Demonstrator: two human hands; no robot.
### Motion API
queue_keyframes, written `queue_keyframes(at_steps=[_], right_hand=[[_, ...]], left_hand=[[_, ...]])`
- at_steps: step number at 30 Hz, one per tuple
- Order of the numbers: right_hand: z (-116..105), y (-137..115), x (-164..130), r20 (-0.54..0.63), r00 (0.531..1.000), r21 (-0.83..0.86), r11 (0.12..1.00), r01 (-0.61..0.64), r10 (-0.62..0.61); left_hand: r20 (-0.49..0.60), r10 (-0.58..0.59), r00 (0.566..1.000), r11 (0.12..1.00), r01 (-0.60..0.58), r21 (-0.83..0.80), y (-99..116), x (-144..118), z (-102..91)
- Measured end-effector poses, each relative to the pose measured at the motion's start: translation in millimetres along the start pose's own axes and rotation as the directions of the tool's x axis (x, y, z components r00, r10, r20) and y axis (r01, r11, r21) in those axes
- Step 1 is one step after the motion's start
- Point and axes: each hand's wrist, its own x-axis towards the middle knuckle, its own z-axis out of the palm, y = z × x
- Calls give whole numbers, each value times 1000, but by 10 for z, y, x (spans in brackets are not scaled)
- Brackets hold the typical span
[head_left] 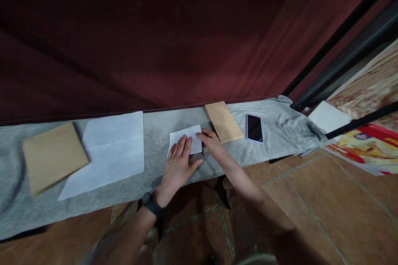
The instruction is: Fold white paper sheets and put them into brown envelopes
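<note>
The left hand (178, 165) lies flat, fingers spread, pressing on a small folded white paper sheet (186, 139) on the grey cloth-covered surface (155, 132). The right hand (212, 141) touches the sheet's right edge, fingers extended and close together; whether they pinch the edge is hard to tell. At two o'clock from the sheet lies a small tan paper envelope (224, 121), with a black smartphone (254, 128) just beyond at three o'clock. At nine o'clock a large unfolded white sheet (108, 153) lies beside a wide tan envelope (52, 157).
</note>
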Motion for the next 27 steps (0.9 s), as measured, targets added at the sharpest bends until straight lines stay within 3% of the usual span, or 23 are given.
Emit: queue_keyframes(at_steps=[3,5,7,10,12,15,17,18,20,22,27], right_hand=[[18,-104,-104,78,997,105,994,-12,4],[24,-135,-126,124,992,163,986,-20,0],[23,-131,-99,79,997,185,983,-11,-3],[17,-74,-16,-108,994,107,994,3,9],[19,-15,11,-157,987,91,995,-32,46],[31,85,-32,14,988,215,965,-150,151],[43,142,-82,140,972,298,927,-225,191],[48,164,-98,149,970,318,920,-229,190],[56,194,-90,66,985,280,944,-172,160],[54,209,-27,-27,993,160,981,-110,116],[-1,269,208,-8,999,-79,996,-52,52]], left_hand=[[-44,-79,996,994,76,-77,57,49,-50],[-74,-143,987,965,123,-232,53,107,-91],[-91,-271,958,868,203,-453,40,167,-132],[-38,-509,860,526,276,-805,34,226,-174],[19,-613,790,230,202,-952,38,238,-181],[151,-716,681,-141,71,-988,37,232,-154],[256,-735,627,-295,44,-955,20,226,-126],[289,-730,619,-335,44,-941,2,225,-117],[306,-723,619,-343,62,-937,-66,231,-116],[273,-738,617,-266,106,-958,-182,243,-139],[117,-763,636,149,348,-925,-588,245,-199]])
